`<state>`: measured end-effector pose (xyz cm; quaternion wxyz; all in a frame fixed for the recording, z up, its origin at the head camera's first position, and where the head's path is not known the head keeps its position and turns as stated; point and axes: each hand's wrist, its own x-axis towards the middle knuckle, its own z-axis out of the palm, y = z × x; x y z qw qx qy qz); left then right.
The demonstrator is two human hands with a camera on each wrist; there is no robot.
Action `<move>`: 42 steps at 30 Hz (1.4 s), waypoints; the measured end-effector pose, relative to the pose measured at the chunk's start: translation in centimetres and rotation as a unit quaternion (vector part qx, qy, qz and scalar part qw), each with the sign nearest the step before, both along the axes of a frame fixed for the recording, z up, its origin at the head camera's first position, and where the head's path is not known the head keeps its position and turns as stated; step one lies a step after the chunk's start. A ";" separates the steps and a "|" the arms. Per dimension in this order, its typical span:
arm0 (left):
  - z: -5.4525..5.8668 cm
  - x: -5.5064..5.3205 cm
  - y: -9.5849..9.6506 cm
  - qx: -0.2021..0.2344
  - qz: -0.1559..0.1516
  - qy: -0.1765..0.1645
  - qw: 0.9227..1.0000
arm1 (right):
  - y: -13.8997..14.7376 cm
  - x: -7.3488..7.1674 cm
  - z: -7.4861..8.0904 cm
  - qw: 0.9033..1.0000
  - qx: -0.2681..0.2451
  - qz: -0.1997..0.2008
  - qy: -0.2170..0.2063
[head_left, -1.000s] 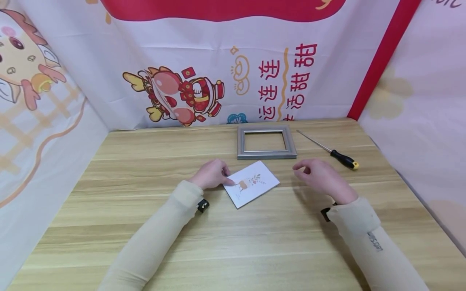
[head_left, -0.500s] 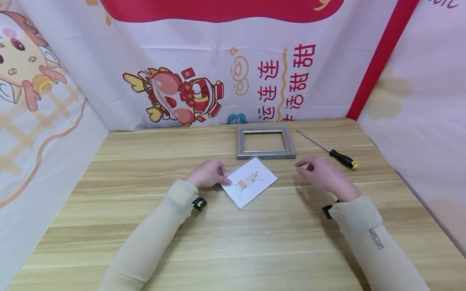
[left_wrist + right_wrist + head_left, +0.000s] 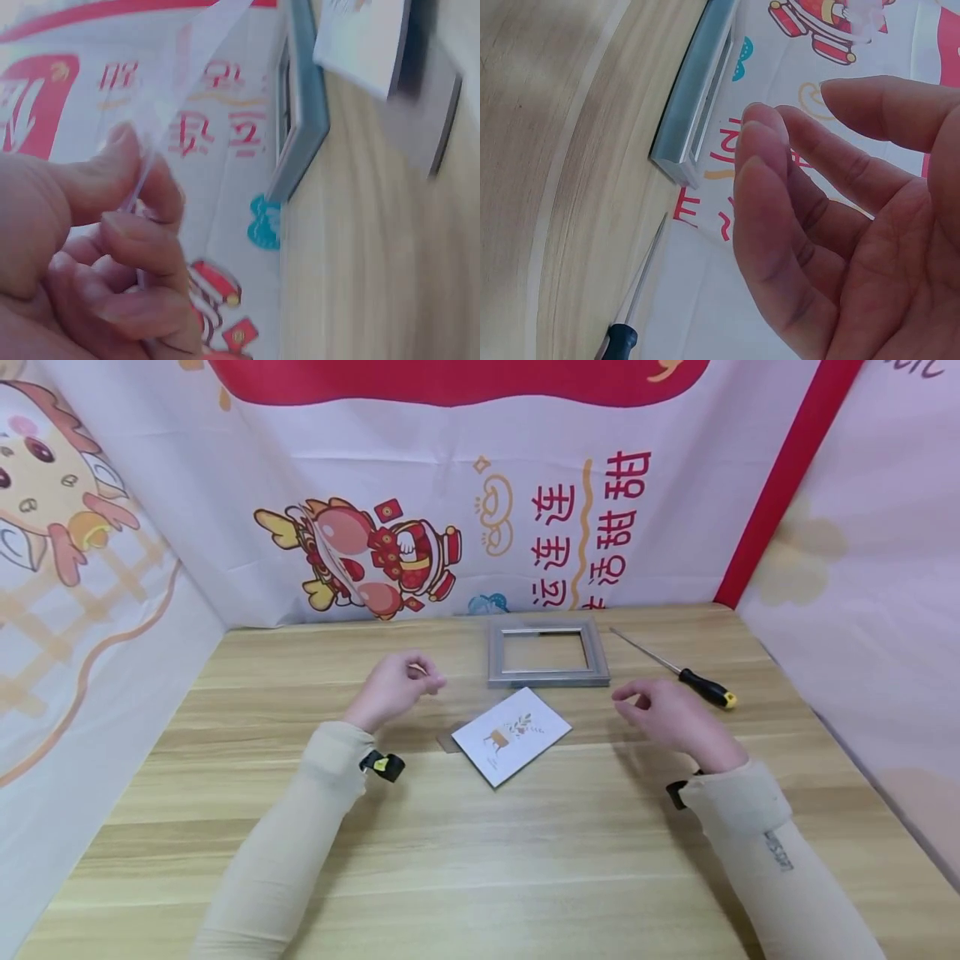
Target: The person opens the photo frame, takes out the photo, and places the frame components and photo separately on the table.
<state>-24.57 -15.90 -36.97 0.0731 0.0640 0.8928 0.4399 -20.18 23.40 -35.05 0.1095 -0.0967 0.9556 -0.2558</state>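
Observation:
My left hand (image 3: 397, 687) is raised to the left of the white card (image 3: 512, 735). In the left wrist view, its thumb and fingers pinch a thin clear plastic sheet (image 3: 191, 71), which barely shows in the head view. The card, printed with a deer and leaves, lies tilted on the table, with a grey-brown board (image 3: 447, 742) peeking out beneath its left corner. Behind it rests a silver-grey picture frame (image 3: 498, 679). My right hand (image 3: 667, 718) hovers right of the card, fingers loosely curled around nothing, as the right wrist view confirms.
A screwdriver (image 3: 705, 687) with a black and yellow handle lies at the back right, beside the frame. Everything rests on a wood-grain table (image 3: 480, 868). Printed cloth (image 3: 420, 435) hangs along the back and both sides.
My left hand has moved up and left off the card, lifting the clear plastic sheet. The card stays on the table, and a corner of the board below now shows. My right hand barely moved.

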 end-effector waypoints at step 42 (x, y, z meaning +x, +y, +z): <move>-3.8 -6.0 -7.3 -0.239 0.061 -0.090 0.965 | -0.1 -0.2 -0.8 1.000 0.010 0.008 0.010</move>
